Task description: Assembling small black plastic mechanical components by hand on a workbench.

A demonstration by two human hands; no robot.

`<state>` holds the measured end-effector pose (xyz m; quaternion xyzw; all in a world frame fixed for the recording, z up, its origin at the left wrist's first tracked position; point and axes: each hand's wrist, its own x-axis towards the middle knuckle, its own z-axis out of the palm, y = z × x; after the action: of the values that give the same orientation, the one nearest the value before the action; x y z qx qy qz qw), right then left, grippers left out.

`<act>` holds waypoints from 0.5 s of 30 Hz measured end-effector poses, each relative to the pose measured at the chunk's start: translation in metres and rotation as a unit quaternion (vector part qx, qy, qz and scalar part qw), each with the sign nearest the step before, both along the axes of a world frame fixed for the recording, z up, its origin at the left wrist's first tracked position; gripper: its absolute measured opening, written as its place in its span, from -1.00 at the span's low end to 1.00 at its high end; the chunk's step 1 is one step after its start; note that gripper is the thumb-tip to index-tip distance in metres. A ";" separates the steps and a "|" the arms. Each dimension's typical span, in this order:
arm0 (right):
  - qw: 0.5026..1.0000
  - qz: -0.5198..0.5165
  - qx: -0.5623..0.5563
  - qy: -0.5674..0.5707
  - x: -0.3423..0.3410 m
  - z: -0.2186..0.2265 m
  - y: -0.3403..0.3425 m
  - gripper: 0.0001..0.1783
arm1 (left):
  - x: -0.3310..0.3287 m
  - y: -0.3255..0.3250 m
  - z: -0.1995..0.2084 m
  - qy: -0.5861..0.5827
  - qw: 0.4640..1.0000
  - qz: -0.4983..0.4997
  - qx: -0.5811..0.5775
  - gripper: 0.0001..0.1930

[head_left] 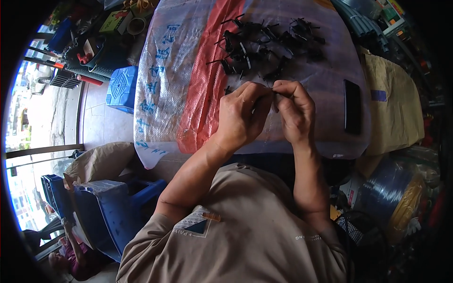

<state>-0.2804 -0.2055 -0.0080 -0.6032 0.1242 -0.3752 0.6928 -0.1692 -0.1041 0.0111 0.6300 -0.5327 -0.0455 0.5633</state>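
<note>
My left hand (242, 117) and my right hand (293, 109) meet fingertip to fingertip above a woven plastic sack (188, 80) that covers the work surface. Between the fingertips both hands pinch a small thin piece (272, 92), too small to identify. Just beyond the hands lies a heap of several small black plastic clips (264, 47) with thin prongs. The fingers of both hands are curled closed around the little piece.
A black phone (352, 106) lies on the sack to the right of my hands. A blue plastic stool (121, 88) stands on the floor at left, blue crates (94, 207) lower left. Cardboard (396, 108) and coiled hose (401, 198) crowd the right. Another person (71, 259) sits at the bottom left.
</note>
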 end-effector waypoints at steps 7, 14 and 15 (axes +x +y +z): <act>0.997 -0.004 -0.050 0.067 -0.001 0.017 -0.002 -0.69 | 0.005 0.001 0.013 0.359 0.930 -0.051 0.051 -0.79; 0.983 0.035 -0.129 0.126 -0.018 0.005 0.001 -0.82 | 0.019 0.010 0.005 0.653 0.735 -0.179 0.044 -0.68; 0.983 0.006 -0.136 0.124 -0.017 0.004 0.001 -0.82 | 0.017 0.012 0.006 0.629 0.755 -0.173 0.065 -0.70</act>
<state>-0.2971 -0.2048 -0.0044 -0.7344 0.1534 -0.3065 0.5858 -0.1521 -0.0916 0.0172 0.3919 -0.1542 -0.5627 0.7113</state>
